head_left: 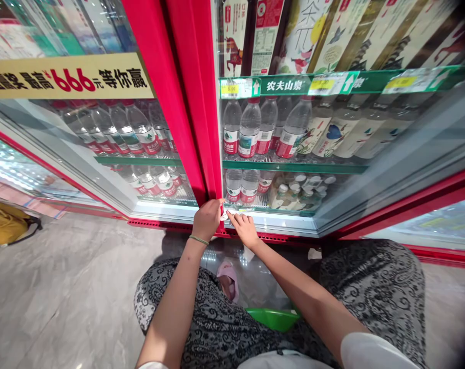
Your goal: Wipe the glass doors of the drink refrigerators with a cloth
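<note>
At the foot of the red frame between two glass doors, both my hands meet. My left hand (207,219) is closed, its fingertips against the lower edge of the red door frame (205,128); what it grips is hidden. Close by on the right, my right hand (245,229) reaches in with bent fingers, their tips on a small white piece (225,216), paper or cloth, at the lower corner of the glass. Behind the glass, water bottles (250,128) with red and white labels line the shelves.
A green plastic basin (274,319) sits on the floor between my knees. White scraps (314,253) lie near the cooler's base. A yellow bag (7,221) rests at the far left. Green price strips (282,86) run along the shelves.
</note>
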Demonstrator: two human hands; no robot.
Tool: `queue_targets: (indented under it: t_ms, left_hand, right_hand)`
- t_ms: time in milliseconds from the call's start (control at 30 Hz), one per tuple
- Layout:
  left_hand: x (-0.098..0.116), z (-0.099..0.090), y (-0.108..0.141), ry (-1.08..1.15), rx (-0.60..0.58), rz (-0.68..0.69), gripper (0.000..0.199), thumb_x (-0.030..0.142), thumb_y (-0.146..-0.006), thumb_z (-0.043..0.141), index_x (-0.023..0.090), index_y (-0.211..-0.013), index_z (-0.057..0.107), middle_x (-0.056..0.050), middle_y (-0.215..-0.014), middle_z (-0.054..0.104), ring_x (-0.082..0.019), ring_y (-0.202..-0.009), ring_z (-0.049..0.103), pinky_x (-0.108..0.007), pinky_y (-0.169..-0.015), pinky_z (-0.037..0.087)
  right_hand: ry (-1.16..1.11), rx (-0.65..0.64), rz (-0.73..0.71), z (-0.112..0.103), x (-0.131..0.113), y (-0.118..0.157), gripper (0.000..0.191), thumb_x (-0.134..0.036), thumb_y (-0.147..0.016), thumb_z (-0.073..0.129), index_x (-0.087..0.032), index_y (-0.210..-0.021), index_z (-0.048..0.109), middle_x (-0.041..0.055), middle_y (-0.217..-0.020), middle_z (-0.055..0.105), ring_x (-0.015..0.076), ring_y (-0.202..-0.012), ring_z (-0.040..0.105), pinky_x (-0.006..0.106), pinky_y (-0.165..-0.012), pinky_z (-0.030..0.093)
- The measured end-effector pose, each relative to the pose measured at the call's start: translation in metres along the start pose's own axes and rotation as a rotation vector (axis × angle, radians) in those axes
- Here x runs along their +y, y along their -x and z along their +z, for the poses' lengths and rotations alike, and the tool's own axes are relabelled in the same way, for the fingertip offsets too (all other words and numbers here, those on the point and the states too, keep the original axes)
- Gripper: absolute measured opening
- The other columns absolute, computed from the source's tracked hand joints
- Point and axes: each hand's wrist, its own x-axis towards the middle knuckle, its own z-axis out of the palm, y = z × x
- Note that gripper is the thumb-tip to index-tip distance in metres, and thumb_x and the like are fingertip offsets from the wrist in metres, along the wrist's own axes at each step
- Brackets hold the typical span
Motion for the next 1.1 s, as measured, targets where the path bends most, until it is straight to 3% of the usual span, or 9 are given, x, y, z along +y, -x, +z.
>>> queue_targets:
  t_ms: [133,733,867,1000,1100]
  left_hand:
    - [-0.002,0.004,0.001,-0.007,-0.028,0.003,0.031,0.015,-0.101,0.044,0.022,-0.122,0.066,-0.006,-0.112,0.076,-0.019,-0.105,0.071,-0.032,-0.094,0.057]
    - [-0.009,0.013,0.002,-0.039,-0.124,-0.006,0.032,0.015,-0.101,0.047,0.021,-0.125,0.067,-0.005,-0.116,0.077,-0.02,-0.109,0.072,-0.031,-0.095,0.058]
    - [-0.009,0.012,0.002,-0.047,-0.125,-0.005,0.032,0.015,-0.101,0.046,0.021,-0.125,0.067,-0.006,-0.115,0.077,-0.02,-0.108,0.073,-0.031,-0.095,0.058]
    - [-0.008,0.012,0.001,-0.044,-0.126,0.01,0.033,0.016,-0.101,0.046,0.021,-0.127,0.066,-0.006,-0.115,0.077,-0.019,-0.108,0.073,-0.031,-0.094,0.058]
    - [-0.007,0.012,0.0,-0.04,-0.124,0.022,0.033,0.017,-0.102,0.046,0.021,-0.128,0.065,-0.005,-0.115,0.077,-0.018,-0.108,0.073,-0.029,-0.093,0.059]
  right_hand:
    - [-0.004,-0.003,-0.023,-0.001,0.0,-0.002,0.067,-0.01,-0.099,0.039,-0.033,-0.162,0.032,0.0099,-0.135,0.062,0.0273,-0.109,0.053,0.041,-0.088,0.04]
    - [0.019,-0.002,0.007,0.002,-0.006,0.002,0.064,-0.012,-0.1,0.038,-0.03,-0.161,0.034,0.0127,-0.134,0.062,0.0287,-0.107,0.053,0.043,-0.086,0.04]
    - [0.025,-0.008,-0.01,0.002,-0.006,0.002,0.064,-0.013,-0.1,0.04,-0.034,-0.16,0.036,0.0104,-0.132,0.064,0.028,-0.106,0.053,0.043,-0.086,0.04]
    - [0.03,-0.002,0.009,0.0,-0.005,-0.002,0.065,-0.011,-0.1,0.037,-0.028,-0.162,0.031,0.0131,-0.133,0.063,0.028,-0.105,0.052,0.043,-0.084,0.04]
    - [0.019,-0.013,-0.021,0.002,-0.005,-0.001,0.061,-0.011,-0.099,0.042,-0.031,-0.157,0.042,0.0103,-0.132,0.063,0.0267,-0.105,0.053,0.041,-0.082,0.04]
